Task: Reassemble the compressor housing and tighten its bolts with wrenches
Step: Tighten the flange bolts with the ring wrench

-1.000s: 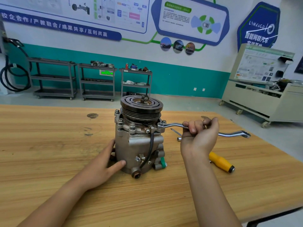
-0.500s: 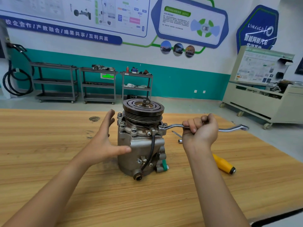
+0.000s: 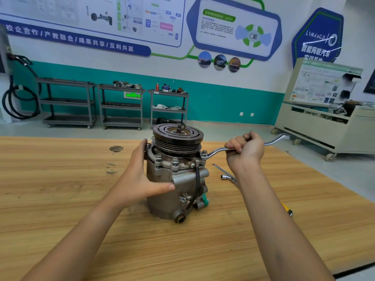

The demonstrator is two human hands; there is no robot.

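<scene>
A grey metal compressor (image 3: 178, 191) stands upright on the wooden table (image 3: 60, 199), its dark grooved pulley (image 3: 178, 136) on top. Several bolts ring the flange under the pulley. My left hand (image 3: 142, 175) lies against the housing's left side, thumb across the front and fingers reaching up to the flange. My right hand (image 3: 246, 150) grips the shaft of a silver ring wrench (image 3: 215, 152) in a fist. The wrench's ring end sits on a bolt (image 3: 203, 154) at the flange's right side, and its far end sticks out past my fist.
A second silver wrench (image 3: 227, 176) lies on the table right of the compressor, partly behind my right forearm. A yellow-handled tool (image 3: 287, 209) peeks out beside that arm. The table's right edge runs diagonally near it. Shelving carts and a training bench stand beyond.
My left hand lifted off the lower housing and came back against its upper left side. My right hand swung the wrench handle away from me, toward the far right.
</scene>
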